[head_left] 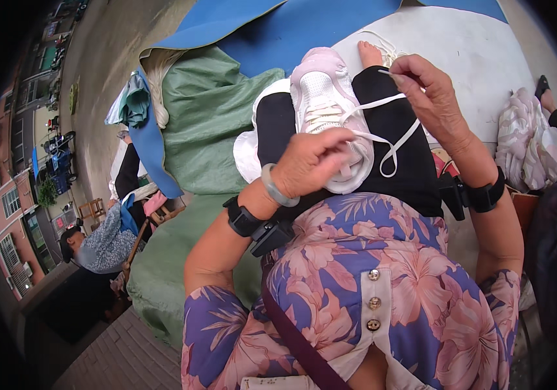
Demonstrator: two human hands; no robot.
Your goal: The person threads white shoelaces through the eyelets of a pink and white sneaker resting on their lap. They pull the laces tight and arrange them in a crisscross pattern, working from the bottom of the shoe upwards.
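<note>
A white and pink sneaker (325, 88) lies across my lap, toe pointing away from me, laced over its tongue. My right hand (431, 97), raised to the right of the sneaker, pinches a white shoelace (382, 102) near its end, whose tip sticks out past the fingers. From the sneaker's eyelets the lace runs up to this hand, and a slack loop of it hangs over my dark trouser leg. Over the sneaker's ankle opening is my left hand (314, 159), its fingers apart and slightly blurred, with lace passing close by the fingertips.
More white laces (385, 49) lie beyond my right hand, near a bare foot (369, 54). Green cloth (207, 117) and a blue mat (330, 29) spread around my lap. To the right sits a pile of pink and white shoe pieces (525, 133). Another person (106, 244) sits at the left.
</note>
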